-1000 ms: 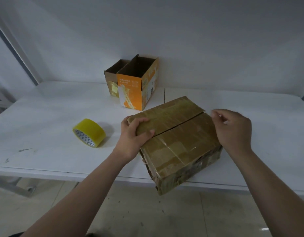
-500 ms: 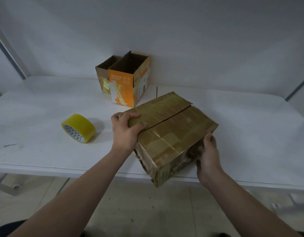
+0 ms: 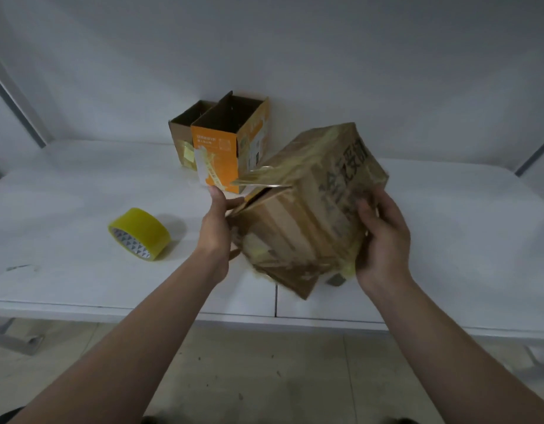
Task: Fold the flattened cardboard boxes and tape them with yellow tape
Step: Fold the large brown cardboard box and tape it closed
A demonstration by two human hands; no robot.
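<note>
The roll of yellow tape (image 3: 139,234) lies on its side on the white tabletop (image 3: 65,270), well to the left of the left hand (image 3: 217,231), where it lay half a second ago. Beyond that hand's fingertips two smaller boxes stand upright and touching, a plain brown box (image 3: 185,130) and an orange box (image 3: 231,139), both with open tops; their insides are dark and I cannot tell what they hold.

The big cardboard box (image 3: 310,209), which rested on the near edge of the tabletop with its seam upward, is now lifted off it and tipped between the two hands. Its seamed face now turns left toward the left hand, and a side printed with dark characters faces up and toward the camera. One tape-covered flap (image 3: 264,179) stands out loose from the seam just above the left hand; the gap shows nothing of the inside.

The left hand lies flat against the box's left face, fingers straight and pointing away. The right hand (image 3: 384,243), earlier under the near lower corner, now grips the right edge, fingers curled over the printed side. Both forearms reach forward from the bottom corners.
</note>
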